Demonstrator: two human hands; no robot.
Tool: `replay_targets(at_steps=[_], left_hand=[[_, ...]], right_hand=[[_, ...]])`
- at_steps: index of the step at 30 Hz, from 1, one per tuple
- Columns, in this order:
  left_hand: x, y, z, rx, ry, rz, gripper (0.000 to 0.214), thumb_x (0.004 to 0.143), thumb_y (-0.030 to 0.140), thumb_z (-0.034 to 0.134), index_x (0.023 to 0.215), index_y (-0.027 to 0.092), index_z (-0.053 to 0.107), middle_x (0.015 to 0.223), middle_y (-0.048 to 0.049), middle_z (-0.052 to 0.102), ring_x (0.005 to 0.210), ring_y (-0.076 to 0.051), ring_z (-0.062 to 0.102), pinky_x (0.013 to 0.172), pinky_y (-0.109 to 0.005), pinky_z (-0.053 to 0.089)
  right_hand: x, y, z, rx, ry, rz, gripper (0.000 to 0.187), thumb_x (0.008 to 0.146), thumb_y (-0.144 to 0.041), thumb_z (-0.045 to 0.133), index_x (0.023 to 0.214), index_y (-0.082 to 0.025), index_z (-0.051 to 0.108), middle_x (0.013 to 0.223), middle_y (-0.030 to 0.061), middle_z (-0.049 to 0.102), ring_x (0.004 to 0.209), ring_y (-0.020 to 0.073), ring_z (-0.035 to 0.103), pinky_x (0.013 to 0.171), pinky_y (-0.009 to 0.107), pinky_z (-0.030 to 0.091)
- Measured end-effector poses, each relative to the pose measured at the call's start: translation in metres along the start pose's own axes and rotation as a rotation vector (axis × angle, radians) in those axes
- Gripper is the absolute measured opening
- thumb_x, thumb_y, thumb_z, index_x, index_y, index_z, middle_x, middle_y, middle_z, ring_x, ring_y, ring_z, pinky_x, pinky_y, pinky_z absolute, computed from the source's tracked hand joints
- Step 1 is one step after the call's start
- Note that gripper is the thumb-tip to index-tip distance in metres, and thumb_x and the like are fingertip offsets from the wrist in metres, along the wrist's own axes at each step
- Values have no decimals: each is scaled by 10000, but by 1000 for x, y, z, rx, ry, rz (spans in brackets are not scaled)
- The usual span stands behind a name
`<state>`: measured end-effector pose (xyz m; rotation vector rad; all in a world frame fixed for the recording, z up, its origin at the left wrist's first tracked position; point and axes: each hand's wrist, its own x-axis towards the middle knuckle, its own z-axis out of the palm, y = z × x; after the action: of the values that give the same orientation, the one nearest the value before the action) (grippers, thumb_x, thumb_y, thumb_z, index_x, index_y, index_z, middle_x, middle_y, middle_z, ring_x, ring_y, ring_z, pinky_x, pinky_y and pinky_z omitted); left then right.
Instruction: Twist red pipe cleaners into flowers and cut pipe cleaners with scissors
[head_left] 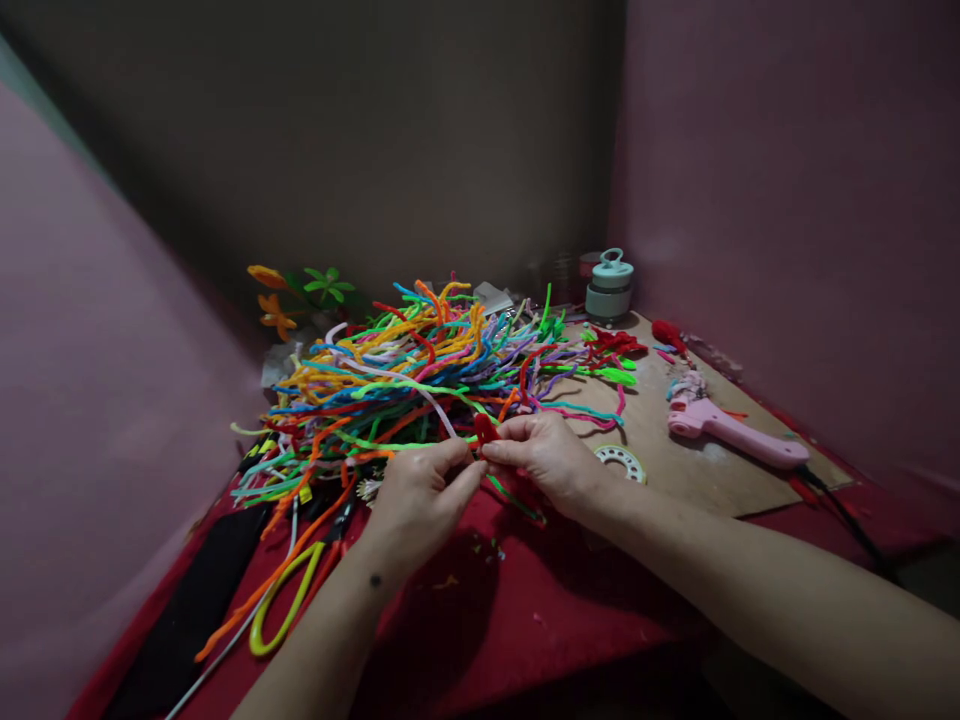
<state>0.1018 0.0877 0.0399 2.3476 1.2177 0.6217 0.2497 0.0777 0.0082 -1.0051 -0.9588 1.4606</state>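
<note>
A small looped red pipe cleaner (485, 430) stands up between the fingertips of both hands. My right hand (553, 462) pinches it between thumb and forefinger. Close against it, my left hand (421, 492) is closed too, its thumb and forefinger meeting at the lower end of the red piece; the exact contact there is partly hidden. Just behind the hands lies a big tangled heap of pipe cleaners (405, 375) in many colours. Yellow-handled scissors (287, 600) rest beside my left forearm, their blades partly under the heap.
A pink glue gun (739, 432) with a black cord lies on a brown board (675, 470) at the right. Nearby are a white ring with holes (621, 463) and a pale green bottle (609, 288). Orange flowers (276, 315) stand at back left. Red cloth (540, 600) covers the table.
</note>
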Motion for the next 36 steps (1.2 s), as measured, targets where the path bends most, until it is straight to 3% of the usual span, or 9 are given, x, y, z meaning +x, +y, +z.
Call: replay_targets(at_steps=[3,5,7,9,15,22,36], left_hand=[[-3,5,5,95,158,65,279,781,297,507,543,153,495,520,33,410,516,-79,372,520,-217,270],[0,1,2,-75,90,-24,299,784,337,509,548,152,499,516,31,418,498,-77,375,496,-208,279],[4,-8,-5,-382,-72,-202,304,800,406,488,640,153,543,530,30,453,460,-70,381,445,-194,279],[8,-19,-11,-602,-77,-321,261,770,421,548,789,163,582,544,45,465,436,-58,383,421,-177,281],[11,-26,-10,-853,-89,-337,275,707,339,661,917,171,606,563,57,494,397,-21,348,385,-154,257],[8,-7,-4,-706,-72,-243,167,748,314,612,786,154,581,594,42,529,430,-28,388,401,-151,294],[1,-8,0,-251,105,-76,145,811,315,503,793,184,561,606,25,570,514,-89,481,492,-185,371]], right_hand=[[2,0,-3,-18,18,-46,197,590,-268,681,540,-131,548,462,-58,478,414,45,362,422,205,244],[4,-1,-6,-31,-1,-49,221,596,-291,681,532,-134,538,459,-55,474,413,49,361,427,209,247],[5,-2,-9,-53,-45,-26,240,605,-307,681,522,-134,536,446,-48,477,405,53,364,428,214,251],[5,-3,-11,-59,-103,17,224,606,-290,683,522,-129,552,449,-35,499,404,58,384,433,217,264],[0,0,-11,-133,-281,76,186,653,-292,652,578,-127,614,419,-45,459,359,46,302,391,227,175],[-3,-1,-4,-230,-204,106,146,618,-230,661,539,-123,601,384,-61,420,358,41,276,387,232,149],[-6,-7,0,-277,-181,67,182,667,-246,626,537,-119,618,390,-50,445,364,43,297,390,230,177]])
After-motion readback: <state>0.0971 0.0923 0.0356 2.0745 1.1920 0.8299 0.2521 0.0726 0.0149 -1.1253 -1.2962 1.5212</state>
